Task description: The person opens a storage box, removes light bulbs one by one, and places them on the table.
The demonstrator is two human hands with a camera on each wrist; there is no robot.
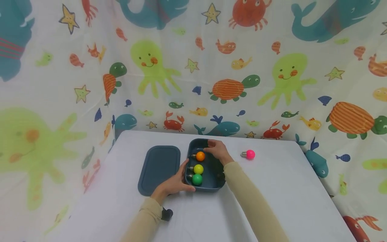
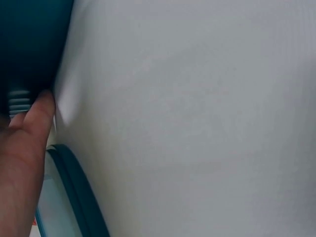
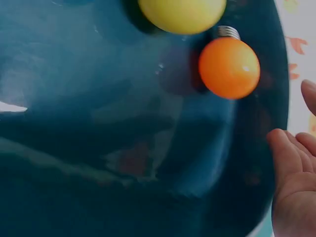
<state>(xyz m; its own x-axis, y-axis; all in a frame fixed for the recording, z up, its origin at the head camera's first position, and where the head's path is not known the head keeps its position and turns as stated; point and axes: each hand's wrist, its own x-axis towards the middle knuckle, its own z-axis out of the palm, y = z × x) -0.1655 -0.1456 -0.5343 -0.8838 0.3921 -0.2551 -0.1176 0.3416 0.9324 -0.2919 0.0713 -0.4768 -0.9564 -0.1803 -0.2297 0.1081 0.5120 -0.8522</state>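
Observation:
In the head view a dark blue rectangular container (image 1: pixel 208 189) sits in the middle of the table. Inside, along its left side, lie an orange light bulb (image 1: pixel 200 156), a yellow light bulb (image 1: pixel 198 169) and a green light bulb (image 1: pixel 197 179), their screw bases pointing left. My left hand (image 1: pixel 176 181) holds the near left corner, thumb along the front wall and fingers along the left side. At the far right corner is my right hand (image 1: pixel 218 150). The right wrist view shows its fingers (image 3: pixel 285 158) extended at the rim, with nothing gripped.
Left of the container lies a flat dark blue lid (image 1: pixel 160 168). On the table (image 1: pixel 272 188) to the right is a pink light bulb (image 1: pixel 250 154). A curtain (image 1: pixel 187 104) printed with sea animals hangs behind the table and along both sides.

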